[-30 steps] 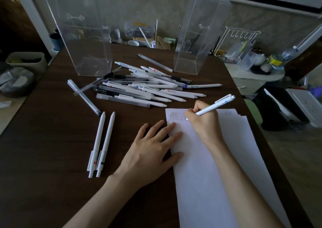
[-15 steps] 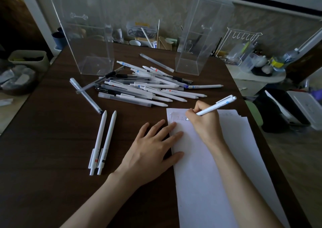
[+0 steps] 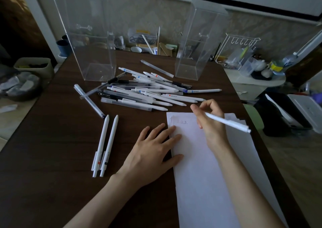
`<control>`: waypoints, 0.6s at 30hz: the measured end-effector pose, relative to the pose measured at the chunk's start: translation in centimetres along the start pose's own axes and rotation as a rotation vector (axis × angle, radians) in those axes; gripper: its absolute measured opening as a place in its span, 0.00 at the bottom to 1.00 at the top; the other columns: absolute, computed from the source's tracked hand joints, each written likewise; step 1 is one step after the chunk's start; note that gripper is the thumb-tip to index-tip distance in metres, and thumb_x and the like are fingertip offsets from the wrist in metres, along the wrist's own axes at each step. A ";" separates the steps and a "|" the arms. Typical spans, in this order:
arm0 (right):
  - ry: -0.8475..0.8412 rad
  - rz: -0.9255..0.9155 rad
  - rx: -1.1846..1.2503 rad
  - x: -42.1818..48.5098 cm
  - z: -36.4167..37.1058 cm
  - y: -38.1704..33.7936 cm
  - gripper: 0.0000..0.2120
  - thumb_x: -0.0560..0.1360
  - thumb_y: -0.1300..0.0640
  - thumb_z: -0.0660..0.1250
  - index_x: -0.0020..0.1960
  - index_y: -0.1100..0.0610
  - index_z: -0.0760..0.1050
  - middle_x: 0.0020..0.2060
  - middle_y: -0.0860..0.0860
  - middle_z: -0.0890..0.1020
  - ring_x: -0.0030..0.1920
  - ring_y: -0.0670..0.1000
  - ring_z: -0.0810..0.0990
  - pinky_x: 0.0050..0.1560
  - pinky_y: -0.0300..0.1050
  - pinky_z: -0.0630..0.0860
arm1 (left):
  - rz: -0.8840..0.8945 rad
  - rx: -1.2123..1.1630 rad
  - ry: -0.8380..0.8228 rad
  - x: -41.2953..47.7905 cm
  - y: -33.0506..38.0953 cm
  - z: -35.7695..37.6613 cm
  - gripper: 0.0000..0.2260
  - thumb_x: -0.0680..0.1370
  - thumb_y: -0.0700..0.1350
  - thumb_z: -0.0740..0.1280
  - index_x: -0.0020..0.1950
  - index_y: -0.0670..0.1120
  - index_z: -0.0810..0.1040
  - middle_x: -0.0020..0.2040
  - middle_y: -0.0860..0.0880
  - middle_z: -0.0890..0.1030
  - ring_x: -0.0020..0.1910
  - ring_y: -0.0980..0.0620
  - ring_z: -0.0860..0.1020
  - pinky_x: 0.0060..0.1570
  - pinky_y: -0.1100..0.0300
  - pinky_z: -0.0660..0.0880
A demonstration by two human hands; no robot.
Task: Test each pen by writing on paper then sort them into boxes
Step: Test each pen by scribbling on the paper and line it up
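My right hand (image 3: 210,121) grips a white pen (image 3: 228,122) above the top of the white paper (image 3: 205,184), the pen lying nearly level and pointing right, its tip off the sheet. Small written marks (image 3: 182,122) show near the paper's top left. My left hand (image 3: 153,151) lies flat, fingers spread, pressing the paper's left edge. A pile of several pens (image 3: 148,92) lies beyond the paper. Two white pens (image 3: 104,146) lie side by side at the left. Two clear boxes stand at the back, one left (image 3: 90,41) and one right (image 3: 196,41).
The dark wooden table (image 3: 52,158) drops off at the right past the paper. One grey pen (image 3: 89,101) lies apart at the pile's left. Clutter lines the wall behind the boxes, and a white wire rack (image 3: 238,48) stands on a side table at right.
My right hand has lifted the pen off the paper and swung it down flat, its back end now pointing right. The left hand has stayed on the paper.
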State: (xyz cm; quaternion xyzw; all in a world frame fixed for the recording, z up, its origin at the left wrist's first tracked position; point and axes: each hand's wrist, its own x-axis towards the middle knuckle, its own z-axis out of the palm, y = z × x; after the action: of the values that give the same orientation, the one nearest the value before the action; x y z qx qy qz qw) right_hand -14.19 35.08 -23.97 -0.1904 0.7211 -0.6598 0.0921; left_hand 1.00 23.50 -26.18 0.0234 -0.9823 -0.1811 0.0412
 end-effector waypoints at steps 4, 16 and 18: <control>-0.096 -0.084 -0.091 -0.2 0.2 0.4 0.08 0.73 0.63 0.70 0.48 0.53 0.75 0.35 0.45 0.77 0.34 0.40 0.75 0.35 0.33 0.72 | -0.068 -0.096 0.042 0.1 0.2 -0.7 0.36 0.73 0.69 0.52 0.76 0.53 0.53 0.75 0.55 0.58 0.74 0.57 0.51 0.74 0.54 0.47; -0.389 -0.125 -0.224 -0.7 0.3 -0.6 0.16 0.74 0.53 0.69 0.58 0.37 0.75 0.54 0.39 0.80 0.59 0.40 0.73 0.55 0.33 0.67 | 0.210 -0.232 0.238 0.2 -1.0 0.4 0.23 0.73 0.59 0.62 0.65 0.50 0.74 0.52 0.52 0.78 0.53 0.56 0.73 0.58 0.52 0.72; -0.426 -0.133 -0.238 -0.8 0.4 -0.6 0.16 0.74 0.55 0.69 0.56 0.38 0.75 0.52 0.33 0.80 0.58 0.38 0.72 0.55 0.29 0.67 | 0.236 -0.231 0.271 0.2 -1.1 0.5 0.20 0.74 0.57 0.63 0.61 0.48 0.77 0.50 0.52 0.79 0.50 0.57 0.74 0.56 0.55 0.72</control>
State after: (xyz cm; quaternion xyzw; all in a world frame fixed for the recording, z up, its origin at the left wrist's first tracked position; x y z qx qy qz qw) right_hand -13.28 35.02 -23.51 -0.3819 0.7439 -0.5197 0.1752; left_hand 0.76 22.65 -27.04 -0.0725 -0.9364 -0.2818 0.1960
